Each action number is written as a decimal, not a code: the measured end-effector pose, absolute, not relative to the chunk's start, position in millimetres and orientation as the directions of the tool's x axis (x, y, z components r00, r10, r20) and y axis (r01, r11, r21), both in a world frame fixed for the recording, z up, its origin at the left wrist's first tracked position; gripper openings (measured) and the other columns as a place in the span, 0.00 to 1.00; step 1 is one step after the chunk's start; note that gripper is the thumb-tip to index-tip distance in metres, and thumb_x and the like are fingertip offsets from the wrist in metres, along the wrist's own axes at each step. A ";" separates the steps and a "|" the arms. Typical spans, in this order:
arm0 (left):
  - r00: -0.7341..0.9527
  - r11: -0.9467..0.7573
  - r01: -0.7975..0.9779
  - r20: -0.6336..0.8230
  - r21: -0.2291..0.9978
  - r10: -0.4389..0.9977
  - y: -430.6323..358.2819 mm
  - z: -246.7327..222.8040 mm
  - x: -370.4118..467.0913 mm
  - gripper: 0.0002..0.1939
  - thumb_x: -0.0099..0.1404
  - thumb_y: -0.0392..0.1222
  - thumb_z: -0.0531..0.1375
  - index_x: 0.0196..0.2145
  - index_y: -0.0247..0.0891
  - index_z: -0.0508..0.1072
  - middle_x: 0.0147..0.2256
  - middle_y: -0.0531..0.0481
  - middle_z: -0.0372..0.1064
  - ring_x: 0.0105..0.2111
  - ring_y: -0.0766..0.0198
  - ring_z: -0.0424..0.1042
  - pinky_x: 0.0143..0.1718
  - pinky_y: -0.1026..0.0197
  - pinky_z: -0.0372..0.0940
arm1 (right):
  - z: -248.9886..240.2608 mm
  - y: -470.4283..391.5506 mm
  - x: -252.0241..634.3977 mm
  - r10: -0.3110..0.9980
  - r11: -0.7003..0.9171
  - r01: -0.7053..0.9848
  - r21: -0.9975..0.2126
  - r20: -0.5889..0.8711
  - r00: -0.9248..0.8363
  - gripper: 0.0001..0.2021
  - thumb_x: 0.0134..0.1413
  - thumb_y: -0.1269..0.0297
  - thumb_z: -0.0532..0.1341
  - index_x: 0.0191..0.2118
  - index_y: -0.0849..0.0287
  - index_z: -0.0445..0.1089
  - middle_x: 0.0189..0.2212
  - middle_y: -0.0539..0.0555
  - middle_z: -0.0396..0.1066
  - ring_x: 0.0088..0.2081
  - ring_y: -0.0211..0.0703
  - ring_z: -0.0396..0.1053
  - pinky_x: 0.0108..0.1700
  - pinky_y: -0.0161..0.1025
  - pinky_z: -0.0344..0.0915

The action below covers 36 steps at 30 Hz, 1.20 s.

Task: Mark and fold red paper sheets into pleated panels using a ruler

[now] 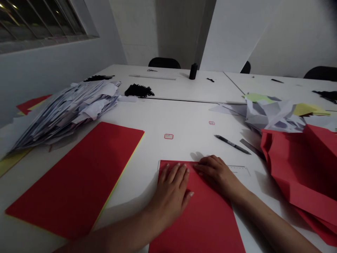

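A red sheet of paper (207, 218) lies in front of me on the white table. My left hand (172, 189) rests flat on its upper part, fingers stretched out and slightly apart. At the sheet's top right, the bent fingers of my right hand (217, 174) are pressed together on the paper's edge; the thumb is mostly hidden. A clear ruler (240, 170) sticks out past both sides of the sheet near its top edge. Whether it runs over or under the paper, I cannot tell. Beyond my right hand lies a dark pen (231, 144).
On the left lie a stack of red and yellow sheets (79, 179) and a heap of white papers (71, 112). Folded red paper (302, 165) and crumpled white paper (273, 114) are at right. Black cord (139, 90) and a black cylinder (193, 71) sit farther back.
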<state>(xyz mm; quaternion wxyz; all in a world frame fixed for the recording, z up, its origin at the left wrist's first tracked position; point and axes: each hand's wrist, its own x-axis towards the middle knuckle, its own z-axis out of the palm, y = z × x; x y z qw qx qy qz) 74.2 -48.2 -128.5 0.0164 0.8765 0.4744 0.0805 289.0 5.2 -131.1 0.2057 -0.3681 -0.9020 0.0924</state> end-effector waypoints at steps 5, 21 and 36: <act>0.534 -0.552 0.825 0.152 0.121 0.832 -48.1 -129.2 74.1 0.25 0.65 0.44 0.53 0.58 0.34 0.59 0.60 0.41 0.55 0.59 0.47 0.53 0.58 0.40 0.51 | -129.5 6.0 289.2 0.711 0.703 0.634 -0.323 0.294 -0.639 0.15 0.61 0.67 0.53 0.53 0.53 0.67 0.43 0.57 0.68 0.42 0.47 0.65 0.41 0.46 0.64; 0.524 -0.558 0.813 0.205 0.168 0.826 -44.5 -129.9 73.3 0.23 0.65 0.43 0.53 0.56 0.33 0.59 0.56 0.38 0.59 0.57 0.47 0.57 0.57 0.40 0.53 | -129.7 8.5 290.3 0.751 0.660 0.667 -0.346 0.309 -0.583 0.12 0.61 0.63 0.55 0.47 0.56 0.69 0.41 0.56 0.70 0.42 0.45 0.65 0.42 0.45 0.64; 0.525 -0.542 0.834 0.159 0.100 0.836 -49.2 -126.6 74.1 0.24 0.66 0.46 0.53 0.57 0.34 0.60 0.57 0.41 0.59 0.56 0.47 0.56 0.56 0.39 0.52 | -149.2 53.0 371.4 0.827 0.315 0.931 -0.187 0.535 -0.172 0.15 0.59 0.66 0.52 0.48 0.58 0.71 0.45 0.60 0.70 0.47 0.53 0.64 0.47 0.51 0.64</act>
